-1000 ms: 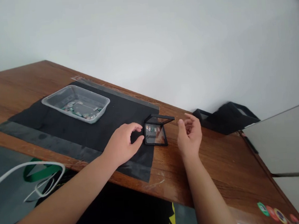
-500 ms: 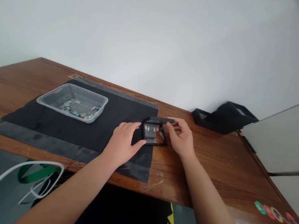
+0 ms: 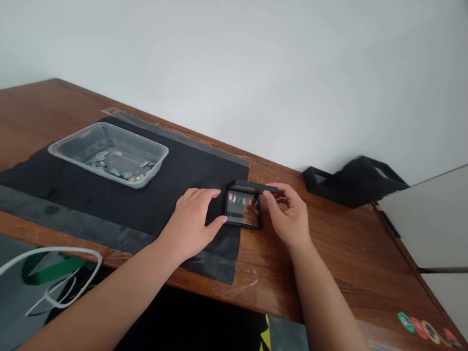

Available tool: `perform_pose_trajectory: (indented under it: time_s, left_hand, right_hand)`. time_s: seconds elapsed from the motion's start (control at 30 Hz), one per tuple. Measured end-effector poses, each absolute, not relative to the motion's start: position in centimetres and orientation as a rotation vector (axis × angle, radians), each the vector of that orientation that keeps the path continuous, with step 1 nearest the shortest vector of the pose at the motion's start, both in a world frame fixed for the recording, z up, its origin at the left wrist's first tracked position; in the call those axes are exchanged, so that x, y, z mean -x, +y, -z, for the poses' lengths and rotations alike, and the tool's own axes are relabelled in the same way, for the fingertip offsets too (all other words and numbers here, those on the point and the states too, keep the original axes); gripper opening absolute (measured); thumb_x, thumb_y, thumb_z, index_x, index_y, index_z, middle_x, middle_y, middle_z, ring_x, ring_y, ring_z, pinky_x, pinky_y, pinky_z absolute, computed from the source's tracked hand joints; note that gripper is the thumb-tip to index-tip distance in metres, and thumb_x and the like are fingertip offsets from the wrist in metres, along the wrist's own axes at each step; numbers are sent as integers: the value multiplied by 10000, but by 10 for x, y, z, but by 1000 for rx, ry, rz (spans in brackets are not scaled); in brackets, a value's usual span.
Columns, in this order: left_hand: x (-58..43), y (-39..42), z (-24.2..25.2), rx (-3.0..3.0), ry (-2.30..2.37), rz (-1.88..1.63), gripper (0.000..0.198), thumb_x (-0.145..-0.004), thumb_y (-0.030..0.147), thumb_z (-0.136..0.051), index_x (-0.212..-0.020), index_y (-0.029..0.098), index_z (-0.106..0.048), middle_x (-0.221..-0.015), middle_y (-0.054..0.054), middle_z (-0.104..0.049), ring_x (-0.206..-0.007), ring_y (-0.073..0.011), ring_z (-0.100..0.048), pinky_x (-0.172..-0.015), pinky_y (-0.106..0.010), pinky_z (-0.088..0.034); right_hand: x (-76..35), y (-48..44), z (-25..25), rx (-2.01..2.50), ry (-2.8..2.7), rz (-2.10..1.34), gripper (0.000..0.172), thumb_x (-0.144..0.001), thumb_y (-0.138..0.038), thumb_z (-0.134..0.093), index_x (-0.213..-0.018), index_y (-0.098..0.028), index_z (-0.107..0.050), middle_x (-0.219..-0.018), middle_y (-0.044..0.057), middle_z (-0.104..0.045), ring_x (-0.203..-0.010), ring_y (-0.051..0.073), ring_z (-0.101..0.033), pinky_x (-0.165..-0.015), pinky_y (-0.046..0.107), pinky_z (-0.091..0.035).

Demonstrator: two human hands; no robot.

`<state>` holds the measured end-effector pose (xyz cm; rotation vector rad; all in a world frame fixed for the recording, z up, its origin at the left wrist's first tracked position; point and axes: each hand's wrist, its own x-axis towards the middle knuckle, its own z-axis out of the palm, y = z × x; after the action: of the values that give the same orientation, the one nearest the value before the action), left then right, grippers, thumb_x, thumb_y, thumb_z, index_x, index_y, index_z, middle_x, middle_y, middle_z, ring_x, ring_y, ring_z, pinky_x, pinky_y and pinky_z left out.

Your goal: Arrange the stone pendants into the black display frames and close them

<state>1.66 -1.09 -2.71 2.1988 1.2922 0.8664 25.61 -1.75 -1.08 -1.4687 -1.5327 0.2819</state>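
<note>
A small black-framed display case [image 3: 243,210] stands partly open at the right edge of a black mat, with clear film inside its frame. Several small colored stones [image 3: 239,200] sit in a row on the film of the lower half. My right hand [image 3: 288,211] pinches the right end of the raised upper half [image 3: 251,186] between thumb and fingers. On the other side, my left hand [image 3: 196,217] is open, thumb and fingers spread. Its thumb tip reaches the case's lower left edge; whether it presses there I cannot tell.
A clear plastic tub [image 3: 109,153] with several small stones stands on the black mat [image 3: 188,174], which is taped to the wooden table [image 3: 338,243]. Black boxes [image 3: 355,181] stand by the wall. A white cable [image 3: 39,251] hangs at lower left; round stickers [image 3: 418,327] are at lower right.
The view has shifted slightly, so the tub sits a little farther left and higher. Both hands keep nearly the same places at the case, and its upper half is still raised.
</note>
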Motion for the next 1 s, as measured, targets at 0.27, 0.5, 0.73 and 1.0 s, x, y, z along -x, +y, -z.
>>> perform_pose_trajectory:
  time_s: [0.27, 0.5, 0.73, 1.0]
  left_hand:
    - [-17, -12, 24, -2178, 1318, -856, 407, -914, 293, -626, -1290, 149, -564, -1277, -136, -661, -1240, -326, -544, -1073, -525, -435]
    - [-18, -12, 22, -2279, 1287, -752, 507, -941, 356, -612, -1414, 178, -563, -1345, -120, -628, -1273, -335, -491, -1086, -552, -407]
    - [-18, -12, 20, -2299, 1303, -698, 478, -950, 373, -591, -1399, 209, -609, -1395, -98, -619, -1280, -344, -473, -1079, -568, -400]
    - [-19, -13, 18, -2287, 1303, -688, 479, -952, 382, -591, -1402, 218, -609, -1442, -75, -612, -1287, -337, -475, -1078, -557, -402]
  right_hand:
    - [-257, -27, 5, 1426, -1742, -296, 145, -915, -364, -680, -917, -220, -698, -798, 9, -684, -736, 167, -613, -721, 306, -497]
    - [-256, -28, 2, 1404, -1816, -295, 122, -940, -339, -655, -954, -223, -693, -804, 4, -675, -738, 163, -604, -732, 305, -487]
    - [-257, -29, 4, 1424, -1836, -288, 137, -951, -356, -645, -969, -228, -690, -813, 4, -677, -745, 168, -600, -739, 313, -475]
    - [-258, -29, 4, 1419, -1839, -288, 136, -952, -358, -647, -978, -232, -691, -812, 1, -677, -739, 169, -600, -741, 318, -474]
